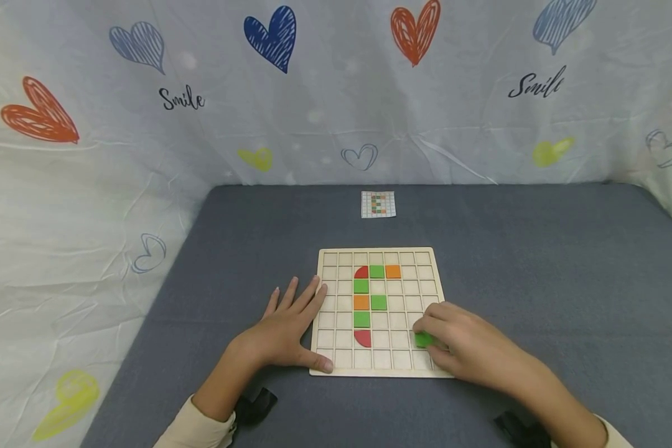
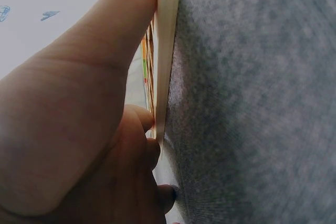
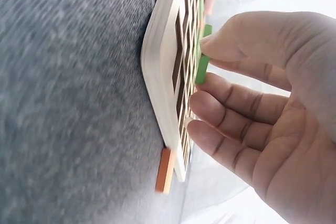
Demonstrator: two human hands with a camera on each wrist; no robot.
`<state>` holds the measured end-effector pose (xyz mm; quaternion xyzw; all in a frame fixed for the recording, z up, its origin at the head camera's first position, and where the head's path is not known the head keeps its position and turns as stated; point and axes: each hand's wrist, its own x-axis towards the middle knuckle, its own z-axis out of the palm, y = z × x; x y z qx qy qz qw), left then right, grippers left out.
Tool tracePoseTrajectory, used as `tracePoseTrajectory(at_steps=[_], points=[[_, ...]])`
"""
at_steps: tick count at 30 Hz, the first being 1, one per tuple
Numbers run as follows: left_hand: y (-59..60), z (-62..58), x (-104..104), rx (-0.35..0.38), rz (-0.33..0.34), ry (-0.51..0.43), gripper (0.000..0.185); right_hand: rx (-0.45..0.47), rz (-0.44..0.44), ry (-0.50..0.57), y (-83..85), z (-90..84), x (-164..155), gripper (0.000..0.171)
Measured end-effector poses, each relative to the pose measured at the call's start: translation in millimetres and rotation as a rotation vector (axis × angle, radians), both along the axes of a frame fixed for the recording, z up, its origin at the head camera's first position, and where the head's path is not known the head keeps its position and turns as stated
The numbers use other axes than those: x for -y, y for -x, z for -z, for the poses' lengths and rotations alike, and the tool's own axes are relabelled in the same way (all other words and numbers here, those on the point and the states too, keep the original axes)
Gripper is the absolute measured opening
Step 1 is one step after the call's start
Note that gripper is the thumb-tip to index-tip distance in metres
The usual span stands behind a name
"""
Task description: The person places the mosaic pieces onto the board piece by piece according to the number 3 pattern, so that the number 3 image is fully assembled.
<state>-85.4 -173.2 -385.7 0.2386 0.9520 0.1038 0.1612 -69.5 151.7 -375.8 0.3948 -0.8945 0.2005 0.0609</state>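
The green square tile (image 3: 202, 62) is a thin, flat, rigid piece, probably light wood with a painted face; it looks easy to lift but small enough to slip, so the sensible hold is a pinch on two opposite edges. That is how the right hand (image 1: 470, 348) has it: the grip is closed on the tile between thumb and forefinger, just above the lower right cells of the wooden grid board (image 1: 336, 367), near its right edge. Whether the tile already touches a cell I cannot tell.

The board is a stiff, shallow tray of square cells lying flat on the grey surface (image 1: 537, 261). Its middle columns hold green squares (image 1: 377, 271), orange squares (image 1: 393, 271) and two red half-rounds (image 1: 363, 338).

The left hand (image 1: 282, 330) rests open, fingers spread flat, thumb and fingertips pressed against the board's left edge, steadying it.

A loose orange tile (image 3: 164, 170) lies on the surface by the board's corner. A small pattern card (image 1: 378, 205) sits well beyond the board, before a heart-printed cloth backdrop (image 1: 145, 124).
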Motion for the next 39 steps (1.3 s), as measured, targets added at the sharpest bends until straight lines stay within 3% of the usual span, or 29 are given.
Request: tracePoseTrajectory(at_steps=[6,21,31,39], points=[[0.5,1.1,0,-0.009,0.003,-0.002,0.122,-0.058,-0.033,0.027,1.1,0.9,7,0.022],[0.7,1.5,0,-0.017,0.004,0.002,0.122,-0.021,-0.028,0.014,1.4,5.3,18,0.021],[-0.3,-1.0,0,-0.006,0.000,-0.006,0.121,0.010,-0.083,-0.001,5.8,4.0,36,0.020],[0.8,0.4,0,0.001,-0.002,0.011,0.121,-0.041,-0.121,-0.011,8.8,4.5,45,0.018]])
